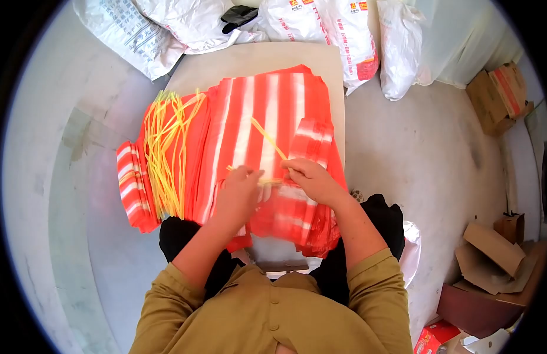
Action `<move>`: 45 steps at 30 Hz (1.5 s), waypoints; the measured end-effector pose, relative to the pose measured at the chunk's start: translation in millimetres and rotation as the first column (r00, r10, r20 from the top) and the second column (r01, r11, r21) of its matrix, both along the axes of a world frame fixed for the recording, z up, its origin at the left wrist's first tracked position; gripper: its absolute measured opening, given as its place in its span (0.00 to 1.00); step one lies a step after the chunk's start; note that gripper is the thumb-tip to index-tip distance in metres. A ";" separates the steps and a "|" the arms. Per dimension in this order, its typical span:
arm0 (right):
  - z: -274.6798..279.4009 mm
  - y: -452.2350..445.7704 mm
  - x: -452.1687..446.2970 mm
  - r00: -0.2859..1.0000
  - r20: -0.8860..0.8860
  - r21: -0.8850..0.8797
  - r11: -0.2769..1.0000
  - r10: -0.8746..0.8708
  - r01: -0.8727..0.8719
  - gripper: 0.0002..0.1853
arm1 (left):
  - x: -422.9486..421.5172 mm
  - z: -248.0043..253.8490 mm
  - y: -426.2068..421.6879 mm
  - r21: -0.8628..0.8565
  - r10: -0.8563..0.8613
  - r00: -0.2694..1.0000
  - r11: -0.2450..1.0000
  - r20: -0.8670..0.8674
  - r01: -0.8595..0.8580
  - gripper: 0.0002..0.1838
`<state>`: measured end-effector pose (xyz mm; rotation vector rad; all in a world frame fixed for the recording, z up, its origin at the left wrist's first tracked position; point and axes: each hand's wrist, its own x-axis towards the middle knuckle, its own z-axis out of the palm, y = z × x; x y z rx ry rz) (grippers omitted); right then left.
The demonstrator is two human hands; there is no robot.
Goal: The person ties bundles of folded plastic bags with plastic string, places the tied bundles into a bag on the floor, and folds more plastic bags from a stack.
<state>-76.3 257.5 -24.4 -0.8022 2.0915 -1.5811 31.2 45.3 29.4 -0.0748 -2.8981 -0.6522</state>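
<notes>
My left hand (239, 192) is closed in a pinch, with a short end of yellow strip poking out beside its fingertips. To its right, my right hand (313, 182) pinches the same kind of yellow strip (266, 135), whose long end points up and away. Below and between the hands lies a bundle of red-and-white striped plastic bags (279, 215), slightly blurred. The strip seems to cross this bundle; whether it goes all the way round is hidden. Underneath spreads a large stack of similar striped bags (250, 106).
Many loose yellow strips (167, 153) lie across red bags on the left. A tied striped bundle (132, 186) sits at the far left edge. The board-like tabletop (255, 56) shows behind. White sacks (350, 41) line the back; cardboard boxes (491, 253) stand at right.
</notes>
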 end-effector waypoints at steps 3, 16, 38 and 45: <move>1.6 0.7 -1.3 0.998 0.060 -0.032 0.999 0.003 -0.001 0.16 | -21.4 -19.1 -24.2 -0.291 -0.173 0.943 0.953 -0.283 0.087 0.13; 22.8 -3.5 12.1 0.967 -0.252 -0.007 1.000 0.022 -0.025 0.12 | -30.4 38.9 32.4 0.154 -0.188 0.977 0.967 -0.100 0.202 0.16; 28.2 22.1 18.4 0.719 -0.655 -0.047 0.962 -0.233 0.270 0.17 | -60.2 14.0 46.2 0.129 -0.184 0.983 0.974 -0.022 0.185 0.05; 30.1 31.3 16.9 0.797 -0.567 0.106 0.941 -0.208 0.320 0.08 | -58.0 22.2 55.8 0.139 -0.280 0.955 0.946 -0.096 0.291 0.03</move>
